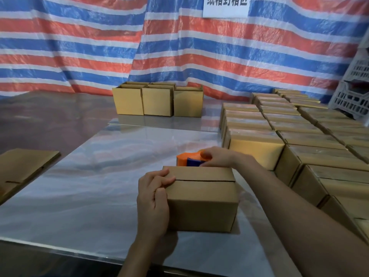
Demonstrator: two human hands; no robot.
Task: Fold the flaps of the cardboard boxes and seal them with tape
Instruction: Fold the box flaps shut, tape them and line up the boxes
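Head view. Well left of the closed box (pixel 201 198), on the bench (pixel 99 168): flattened cardboard (pixel 26 166). At box's left end: left hand (pixel 152 202), fingers (pixel 163 179) pressed together, curled over the untaped top seam. Just behind box: right hand (pixel 218 157), fingers curled round orange tape dispenser (pixel 188 159). Right of box: taped boxes (pixel 299 136).

The box (pixel 201 198) stands on the table (pixel 95 186). Just behind it sits the tape dispenser (pixel 188 159), held by the right hand (pixel 218 156); the left hand (pixel 153 198) grips the box's left end. Right of the box stand rows of boxes (pixel 299 136); left, well apart, flat cardboard (pixel 24 166); far behind, three open boxes (pixel 157 100).
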